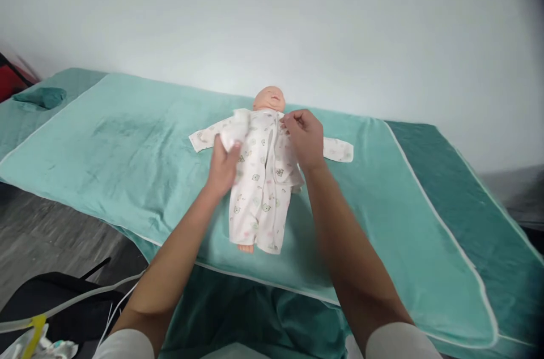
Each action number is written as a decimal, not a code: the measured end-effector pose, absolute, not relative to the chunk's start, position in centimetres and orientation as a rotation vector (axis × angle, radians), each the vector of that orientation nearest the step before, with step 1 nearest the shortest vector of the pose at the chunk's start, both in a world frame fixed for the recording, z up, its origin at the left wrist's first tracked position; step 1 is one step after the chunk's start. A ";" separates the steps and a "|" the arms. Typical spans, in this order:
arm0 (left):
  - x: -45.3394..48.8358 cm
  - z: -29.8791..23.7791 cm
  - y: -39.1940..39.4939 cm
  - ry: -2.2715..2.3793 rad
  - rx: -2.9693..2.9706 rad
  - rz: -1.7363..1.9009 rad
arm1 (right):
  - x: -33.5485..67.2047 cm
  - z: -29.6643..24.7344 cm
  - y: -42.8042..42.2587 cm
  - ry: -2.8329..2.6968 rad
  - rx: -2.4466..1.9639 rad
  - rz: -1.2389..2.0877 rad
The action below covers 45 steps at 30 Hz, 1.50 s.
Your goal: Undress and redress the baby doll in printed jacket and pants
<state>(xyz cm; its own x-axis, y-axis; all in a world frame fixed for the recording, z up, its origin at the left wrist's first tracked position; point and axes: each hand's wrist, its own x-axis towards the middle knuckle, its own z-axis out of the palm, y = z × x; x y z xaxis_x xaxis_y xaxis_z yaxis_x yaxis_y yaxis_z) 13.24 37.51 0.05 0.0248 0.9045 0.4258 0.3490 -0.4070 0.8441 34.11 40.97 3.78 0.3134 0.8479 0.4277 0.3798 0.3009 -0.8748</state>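
A baby doll (269,98) lies on its back, head toward the wall, dressed in white printed baby clothes (257,195). The sleeves stretch out to both sides, and one foot (245,248) shows below a trouser leg. My left hand (226,163) is closed on a folded-back front panel of the top (235,128), over the doll's chest. Near the collar on the other side, my right hand (304,133) has its fingers bent and pinched together at the edge of the top. Whatever lies between those fingertips is too small to make out.
A green plush cover (140,138) with white piping spreads over the bed under the doll. A white wall (272,19) rises behind it. At the lower left are a black chair (46,296), a pale tube (93,291) and a yellow strap (34,336).
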 end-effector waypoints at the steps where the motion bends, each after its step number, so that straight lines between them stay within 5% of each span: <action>1: 14.1 0.8 37.0 1.197 1.925 1.314 | 33.9 3.8 42.1 -1.293 -1.314 0.462; 7: 15.3 -0.1 33.5 0.849 2.558 1.093 | 33.1 3.5 46.0 -1.544 -1.504 0.393; 18: 14.3 -3.0 31.5 1.077 2.177 1.543 | 34.7 1.6 46.1 -1.311 -1.410 0.368; 27: 13.7 -3.9 32.1 1.423 1.750 1.511 | 35.6 2.7 41.3 -1.461 -1.376 0.367; 31: 13.5 -4.6 32.6 1.444 1.404 1.421 | 37.4 -1.4 35.1 -1.370 -1.367 0.161; 36: 13.5 -4.8 33.2 1.438 1.316 1.476 | 37.5 -6.9 28.2 -1.404 -1.405 0.329; 45: 13.8 -4.6 34.5 1.435 1.398 1.471 | 35.9 -6.4 29.3 -1.451 -1.513 0.073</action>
